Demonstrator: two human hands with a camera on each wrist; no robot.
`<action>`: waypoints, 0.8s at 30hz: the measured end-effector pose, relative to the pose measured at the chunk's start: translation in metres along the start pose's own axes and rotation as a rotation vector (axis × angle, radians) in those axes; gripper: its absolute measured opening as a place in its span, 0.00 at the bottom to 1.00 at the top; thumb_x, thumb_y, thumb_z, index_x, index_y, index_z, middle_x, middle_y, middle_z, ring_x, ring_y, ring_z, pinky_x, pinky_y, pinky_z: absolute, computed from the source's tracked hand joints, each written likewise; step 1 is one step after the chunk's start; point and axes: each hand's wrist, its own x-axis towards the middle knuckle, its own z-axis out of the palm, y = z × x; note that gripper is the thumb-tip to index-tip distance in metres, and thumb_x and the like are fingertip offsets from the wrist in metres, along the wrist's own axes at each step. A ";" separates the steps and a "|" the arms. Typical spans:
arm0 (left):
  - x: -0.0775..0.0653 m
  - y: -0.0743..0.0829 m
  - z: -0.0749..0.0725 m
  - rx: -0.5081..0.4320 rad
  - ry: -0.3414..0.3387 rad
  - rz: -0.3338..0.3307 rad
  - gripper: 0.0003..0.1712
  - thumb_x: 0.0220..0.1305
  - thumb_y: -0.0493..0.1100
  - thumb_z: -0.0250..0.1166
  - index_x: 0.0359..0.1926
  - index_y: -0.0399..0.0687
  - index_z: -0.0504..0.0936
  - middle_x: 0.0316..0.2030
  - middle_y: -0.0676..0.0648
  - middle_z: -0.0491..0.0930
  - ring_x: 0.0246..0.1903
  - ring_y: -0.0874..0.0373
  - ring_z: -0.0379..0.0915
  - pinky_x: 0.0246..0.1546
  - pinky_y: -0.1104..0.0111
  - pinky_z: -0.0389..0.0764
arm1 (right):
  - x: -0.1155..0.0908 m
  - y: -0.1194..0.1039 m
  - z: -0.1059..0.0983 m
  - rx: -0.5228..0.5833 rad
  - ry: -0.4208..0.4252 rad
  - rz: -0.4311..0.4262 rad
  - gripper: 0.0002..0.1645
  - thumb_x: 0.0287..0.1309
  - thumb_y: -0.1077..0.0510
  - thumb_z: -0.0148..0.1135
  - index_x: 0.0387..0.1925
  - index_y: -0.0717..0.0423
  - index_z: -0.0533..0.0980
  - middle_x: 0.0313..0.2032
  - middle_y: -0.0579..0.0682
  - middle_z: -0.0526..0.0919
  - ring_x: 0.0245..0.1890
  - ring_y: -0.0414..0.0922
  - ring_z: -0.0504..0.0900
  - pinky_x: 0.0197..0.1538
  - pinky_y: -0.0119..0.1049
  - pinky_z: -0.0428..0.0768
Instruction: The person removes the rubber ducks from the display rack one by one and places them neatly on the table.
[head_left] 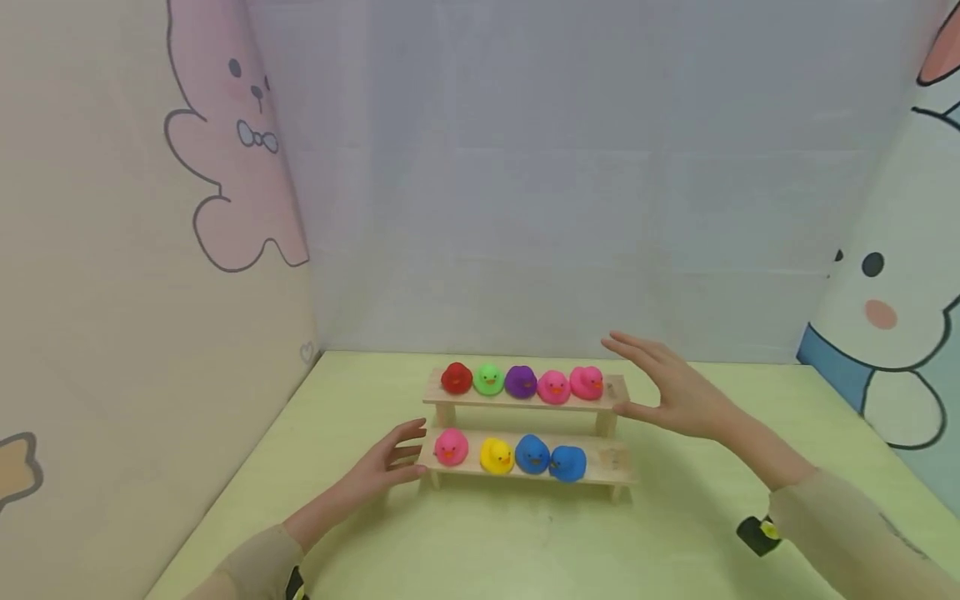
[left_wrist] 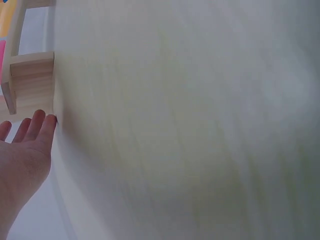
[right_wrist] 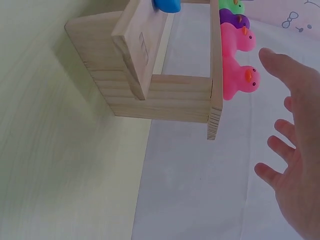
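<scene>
A two-tier wooden rack (head_left: 606, 448) stands on the table. Along its upper shelf sit a red duck (head_left: 457, 379), a green duck (head_left: 489, 380), a purple duck (head_left: 521, 382) and two pink ducks (head_left: 554, 387). The lower shelf bears a pink duck (head_left: 452, 447), a yellow duck (head_left: 497, 456) and two blue ducks (head_left: 532, 454). At the lower shelf's left end is my left hand (head_left: 386, 461), fingers loosely extended; whether it touches the wood I cannot tell. My right hand (head_left: 678, 394) hovers by the upper shelf's right end, thumb and fingers spread, holding nothing.
The pale yellow-green table (head_left: 480, 550) meets a white sheet (head_left: 480, 208) at the back. Walls with cartoon animals rise on the left (head_left: 112, 250) and right (head_left: 892, 292). A dark device with a yellow spot (head_left: 759, 535) is at the right wrist.
</scene>
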 end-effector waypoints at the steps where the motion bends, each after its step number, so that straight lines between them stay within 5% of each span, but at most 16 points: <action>1: 0.001 0.001 0.001 -0.003 -0.004 0.000 0.42 0.57 0.42 0.64 0.68 0.47 0.51 0.62 0.38 0.58 0.59 0.40 0.60 0.53 0.63 0.71 | 0.002 0.000 0.001 0.017 -0.004 -0.001 0.49 0.46 0.38 0.64 0.68 0.43 0.54 0.67 0.47 0.54 0.65 0.50 0.55 0.58 0.57 0.62; 10: 0.006 -0.006 0.003 -0.114 -0.016 -0.073 0.43 0.59 0.38 0.62 0.69 0.50 0.48 0.60 0.36 0.62 0.56 0.45 0.66 0.53 0.60 0.71 | 0.011 0.001 0.014 0.142 -0.019 -0.019 0.41 0.52 0.44 0.62 0.66 0.44 0.57 0.64 0.45 0.62 0.63 0.48 0.60 0.59 0.52 0.63; 19: 0.011 -0.014 -0.003 -0.105 -0.051 -0.097 0.39 0.59 0.42 0.62 0.68 0.56 0.55 0.60 0.42 0.65 0.55 0.49 0.67 0.57 0.56 0.65 | 0.016 0.000 0.024 0.179 -0.030 0.006 0.31 0.55 0.51 0.61 0.61 0.50 0.66 0.58 0.46 0.70 0.59 0.48 0.67 0.56 0.49 0.68; 24: 0.011 -0.014 -0.003 -0.099 -0.060 -0.085 0.39 0.59 0.42 0.62 0.68 0.56 0.54 0.60 0.40 0.64 0.57 0.49 0.66 0.58 0.55 0.64 | 0.017 0.001 0.029 0.206 -0.018 0.062 0.26 0.55 0.53 0.61 0.57 0.48 0.70 0.53 0.43 0.75 0.46 0.44 0.74 0.45 0.44 0.75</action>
